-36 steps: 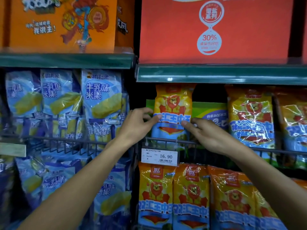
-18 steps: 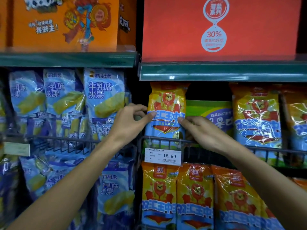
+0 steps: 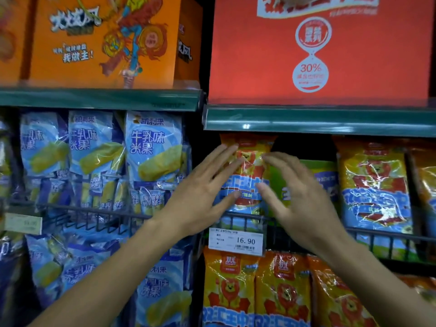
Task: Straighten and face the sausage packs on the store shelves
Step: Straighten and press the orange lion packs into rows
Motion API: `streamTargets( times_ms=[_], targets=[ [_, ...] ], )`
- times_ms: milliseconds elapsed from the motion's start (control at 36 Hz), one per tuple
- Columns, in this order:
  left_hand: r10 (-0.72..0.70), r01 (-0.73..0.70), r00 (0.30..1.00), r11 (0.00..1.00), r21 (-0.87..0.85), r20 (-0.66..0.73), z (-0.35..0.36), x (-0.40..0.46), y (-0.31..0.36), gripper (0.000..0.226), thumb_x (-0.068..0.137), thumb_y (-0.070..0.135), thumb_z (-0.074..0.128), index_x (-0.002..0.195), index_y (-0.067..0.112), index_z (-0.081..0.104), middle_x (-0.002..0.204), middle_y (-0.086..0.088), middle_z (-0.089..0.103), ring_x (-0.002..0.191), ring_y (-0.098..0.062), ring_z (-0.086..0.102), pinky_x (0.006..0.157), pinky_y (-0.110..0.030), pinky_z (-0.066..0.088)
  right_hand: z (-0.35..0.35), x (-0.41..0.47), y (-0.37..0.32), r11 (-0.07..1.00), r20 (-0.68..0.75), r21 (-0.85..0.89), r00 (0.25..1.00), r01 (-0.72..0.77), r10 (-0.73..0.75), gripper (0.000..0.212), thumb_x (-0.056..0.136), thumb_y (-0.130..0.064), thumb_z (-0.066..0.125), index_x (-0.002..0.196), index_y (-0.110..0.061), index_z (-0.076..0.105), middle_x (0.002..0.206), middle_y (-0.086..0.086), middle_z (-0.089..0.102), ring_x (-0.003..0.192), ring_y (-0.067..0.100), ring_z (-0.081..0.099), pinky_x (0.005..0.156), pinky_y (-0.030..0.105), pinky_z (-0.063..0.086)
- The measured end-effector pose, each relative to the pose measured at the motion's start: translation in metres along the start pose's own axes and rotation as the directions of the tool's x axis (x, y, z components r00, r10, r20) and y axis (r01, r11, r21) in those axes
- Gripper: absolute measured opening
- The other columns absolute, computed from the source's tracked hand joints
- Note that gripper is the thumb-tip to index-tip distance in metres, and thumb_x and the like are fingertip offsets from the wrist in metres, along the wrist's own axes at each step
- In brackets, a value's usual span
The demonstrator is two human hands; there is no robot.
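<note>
Two big boxes fill the top shelf: a red box [image 3: 318,50] on the right and an orange box [image 3: 101,41] on the left, each above a green shelf edge [image 3: 318,121]. Below the orange one, blue snack bags [image 3: 153,147] crowd a wire rack [image 3: 94,215] and the tier under it. On the right bay, yellow-and-orange sausage packs [image 3: 375,185] stand upright behind a wire rail, with another row of the same packs [image 3: 230,289] on the tier beneath. One sausage pack [image 3: 247,175] stands upright at the left end of the upper right tier, facing forward, in front of a green pack [image 3: 316,173]. The left hand [image 3: 203,192] is spread wide, fingers straight, its fingertips over the pack's left edge; whether they touch it is unclear. The right hand [image 3: 297,194] is likewise spread with relaxed fingers, blurred, near the pack's right edge and holding nothing. A white price tag [image 3: 236,240] reading 16.90 hangs on the rail just under that pack.
</note>
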State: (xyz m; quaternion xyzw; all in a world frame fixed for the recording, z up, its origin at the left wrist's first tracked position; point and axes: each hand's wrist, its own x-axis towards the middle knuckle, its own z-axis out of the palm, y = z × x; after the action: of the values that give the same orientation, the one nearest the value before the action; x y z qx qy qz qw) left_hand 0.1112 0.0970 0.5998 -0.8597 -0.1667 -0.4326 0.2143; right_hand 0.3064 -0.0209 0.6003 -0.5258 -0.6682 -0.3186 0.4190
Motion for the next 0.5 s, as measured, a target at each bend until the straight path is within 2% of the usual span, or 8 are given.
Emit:
streamTargets(
  times_ms=[56, 83, 139, 194, 250, 333, 417, 500],
  targets=[
    [-0.045, 0.043, 0.998, 0.998, 0.039, 0.052, 0.006, 0.003, -0.001, 0.070, 0.104, 0.059, 0.027, 0.164, 0.029, 0.009, 0.171, 0.010, -0.004, 0.156, -0.005, -0.013, 0.127, -0.030, 0.002, 0.009, 0.004, -0.001, 0.998, 0.172, -0.050, 0.985, 0.034, -0.025, 0.069, 0.100, -0.069, 0.030, 0.161, -0.040, 0.016, 0.168, -0.019, 0.004, 0.152, -0.002, 0.003, 0.116, 0.016, 0.006],
    [-0.074, 0.072, 0.995, 0.997, 0.039, 0.069, 0.009, 0.004, -0.002, 0.069, 0.104, 0.060, 0.027, 0.164, 0.032, 0.003, 0.171, 0.011, -0.006, 0.155, -0.005, -0.014, 0.127, -0.028, -0.001, 0.012, 0.006, -0.001, 0.998, 0.239, -0.063, 0.971, 0.026, -0.010, 0.073, 0.099, -0.071, 0.027, 0.161, -0.041, 0.005, 0.168, -0.022, -0.010, 0.153, -0.002, -0.009, 0.118, 0.017, -0.001],
    [-0.142, 0.141, 0.985, 0.990, 0.011, 0.098, 0.014, 0.008, -0.002, 0.068, 0.107, 0.056, 0.030, 0.162, 0.038, -0.004, 0.171, 0.011, -0.008, 0.155, -0.004, -0.015, 0.126, -0.025, -0.003, 0.017, 0.010, 0.002, 0.994, 0.299, -0.105, 0.954, 0.012, 0.020, 0.077, 0.097, -0.072, 0.024, 0.160, -0.041, -0.009, 0.166, -0.021, -0.022, 0.152, 0.000, -0.019, 0.124, 0.024, -0.004],
    [-0.189, 0.192, 0.974, 0.981, -0.009, 0.128, 0.017, 0.012, -0.002, 0.067, 0.107, 0.051, 0.031, 0.161, 0.040, -0.006, 0.171, 0.010, -0.008, 0.152, 0.000, -0.017, 0.121, -0.017, -0.010, 0.019, 0.014, 0.002, 0.992, 0.317, -0.126, 0.947, -0.017, 0.057, 0.079, 0.097, -0.072, 0.021, 0.160, -0.039, -0.013, 0.167, -0.017, -0.021, 0.153, 0.003, -0.019, 0.126, 0.028, -0.002],
    [-0.204, 0.212, 0.969, 0.976, -0.044, 0.142, 0.017, 0.014, -0.004, 0.065, 0.107, 0.053, 0.029, 0.160, 0.041, -0.006, 0.170, 0.010, -0.006, 0.146, 0.006, -0.018, 0.117, -0.013, -0.013, 0.020, 0.019, 0.002, 0.990, 0.308, -0.138, 0.948, -0.042, 0.083, 0.080, 0.097, -0.073, 0.020, 0.161, -0.036, -0.009, 0.169, -0.013, -0.014, 0.155, 0.006, -0.013, 0.125, 0.027, -0.001],
    [-0.218, 0.231, 0.964, 0.971, -0.069, 0.151, 0.017, 0.015, -0.006, 0.068, 0.101, 0.065, 0.021, 0.159, 0.044, -0.006, 0.170, 0.012, -0.005, 0.148, 0.005, -0.018, 0.122, -0.020, -0.007, 0.020, 0.026, 0.001, 0.985, 0.225, -0.173, 0.972, -0.030, 0.069, 0.079, 0.100, -0.071, 0.025, 0.164, -0.028, 0.004, 0.170, -0.012, -0.001, 0.156, 0.009, -0.003, 0.120, 0.023, 0.000],
    [-0.237, 0.261, 0.957, 0.956, -0.137, 0.169, 0.017, 0.017, -0.005, 0.064, 0.104, 0.057, 0.030, 0.160, 0.044, 0.001, 0.169, 0.016, -0.002, 0.149, 0.004, -0.018, 0.122, -0.021, -0.004, 0.022, 0.031, -0.001, 0.987, 0.198, -0.151, 0.977, -0.055, 0.084, 0.073, 0.103, -0.060, 0.033, 0.163, -0.022, 0.013, 0.168, -0.006, 0.014, 0.154, 0.014, 0.007, 0.120, 0.023, 0.009],
    [-0.240, 0.257, 0.966, 0.922, -0.290, 0.094, 0.020, 0.020, -0.008, 0.069, 0.096, 0.062, 0.037, 0.158, 0.041, 0.016, 0.165, 0.015, 0.013, 0.156, -0.005, -0.005, 0.127, -0.041, 0.017, 0.024, 0.033, 0.000, 0.996, 0.208, -0.066, 0.975, -0.062, 0.075, 0.071, 0.104, -0.054, 0.039, 0.162, -0.021, 0.016, 0.166, -0.006, 0.017, 0.153, 0.011, 0.008, 0.119, 0.020, 0.009]
  ],
)
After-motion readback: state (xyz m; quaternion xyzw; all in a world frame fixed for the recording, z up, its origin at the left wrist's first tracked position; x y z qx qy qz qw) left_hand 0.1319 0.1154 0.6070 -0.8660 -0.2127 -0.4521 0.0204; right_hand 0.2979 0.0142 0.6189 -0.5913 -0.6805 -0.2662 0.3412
